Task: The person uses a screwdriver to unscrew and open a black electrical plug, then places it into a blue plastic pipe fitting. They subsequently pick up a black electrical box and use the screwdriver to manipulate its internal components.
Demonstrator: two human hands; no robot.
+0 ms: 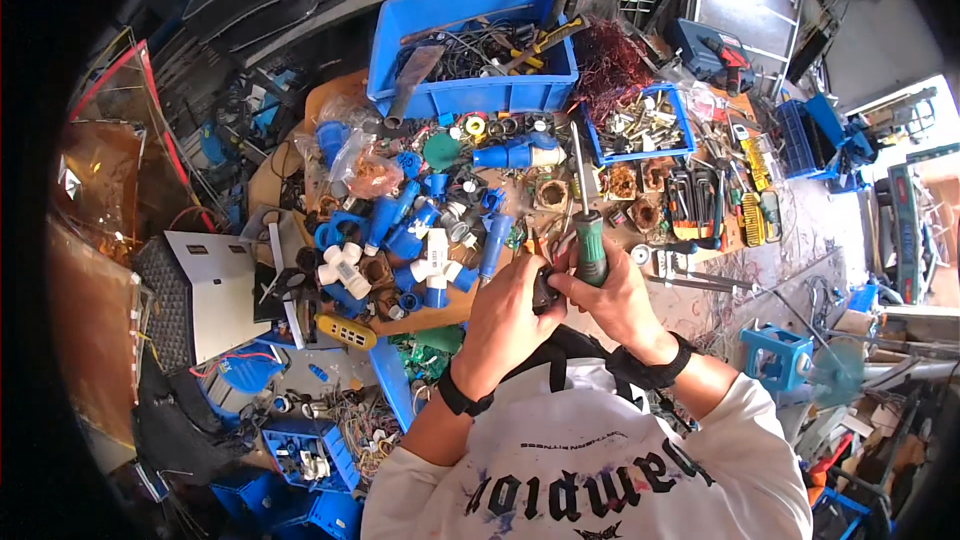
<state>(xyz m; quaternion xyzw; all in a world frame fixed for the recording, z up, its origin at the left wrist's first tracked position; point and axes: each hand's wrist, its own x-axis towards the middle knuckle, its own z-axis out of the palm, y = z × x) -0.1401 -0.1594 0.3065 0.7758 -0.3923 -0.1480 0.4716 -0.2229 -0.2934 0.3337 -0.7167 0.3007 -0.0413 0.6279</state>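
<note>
In front of my chest, my right hand is closed round the green and black handle of a screwdriver. Its metal shaft points away from me over the cluttered table. Close beside it, my left hand grips a small dark part, mostly covered by the fingers, so its kind is unclear. The right thumb reaches across to that part. Beyond the left hand lie blue plug-like connectors and a white cross-shaped fitting.
A large blue crate of cables and tools stands at the far side. To its right is a blue tray of metal pieces, with hex keys nearer. A yellow power strip sits at the table's left edge, near a white panel.
</note>
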